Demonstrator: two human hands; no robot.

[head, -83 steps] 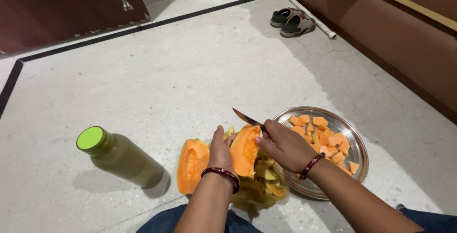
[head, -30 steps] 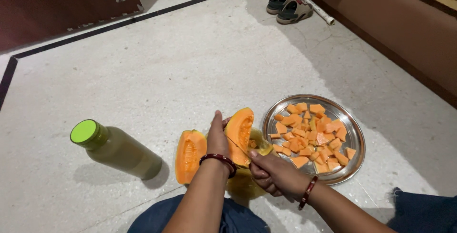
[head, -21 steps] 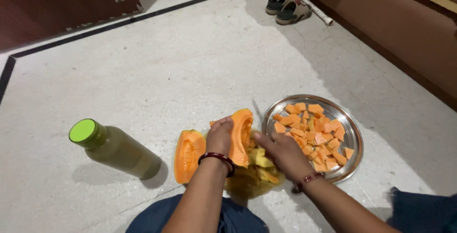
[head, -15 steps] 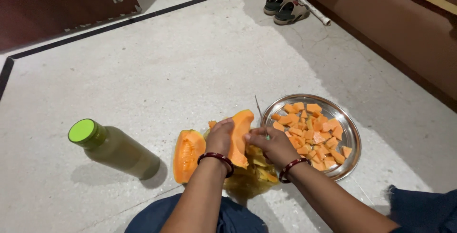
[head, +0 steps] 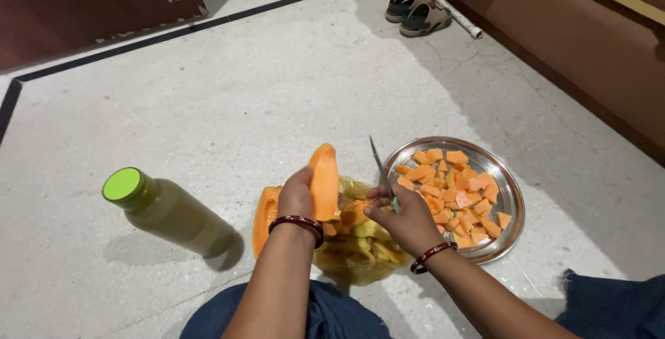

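Even indoor light, sharp view, dim edges

Soft light from above and the right keeps the pale floor (head: 277, 103) bright, while the dark wood at the top left and right edges sinks into shade. The bottle (head: 170, 214) throws a soft shadow toward the lower right, and a broad dim band falls along the floor on the right. The steel plate (head: 509, 190) shows mild glare on its rim. Focus is crisp on the melon slice (head: 324, 181); the knife (head: 381, 169) blade looks slightly smeared. The floor's border line bows a little.
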